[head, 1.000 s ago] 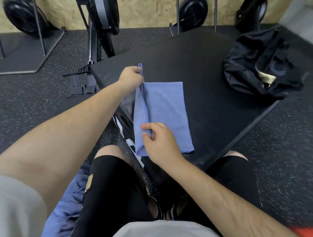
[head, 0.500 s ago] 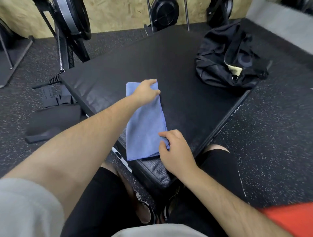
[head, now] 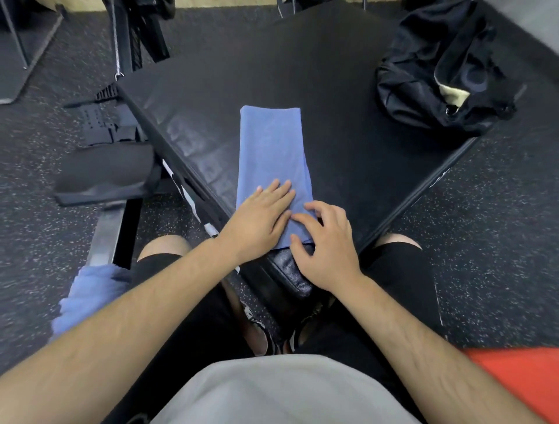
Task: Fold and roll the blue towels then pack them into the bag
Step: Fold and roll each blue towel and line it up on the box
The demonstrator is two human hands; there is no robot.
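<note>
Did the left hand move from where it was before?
Yes. The left hand slid from the far end of the blue towel back toward the near corner of the black mat.

Speckled black rubber floor [head: 484, 242] surrounds the black padded bench [head: 272, 60]. Dark metal gym frames [head: 133, 36] stand far left, before a tan board wall [head: 223, 3].

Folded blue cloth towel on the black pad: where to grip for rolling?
Near short end of the folded blue cloth towel, from the person's side: a long flat strip, its end at the black pad corner, so thumbs likely slip under.
</note>
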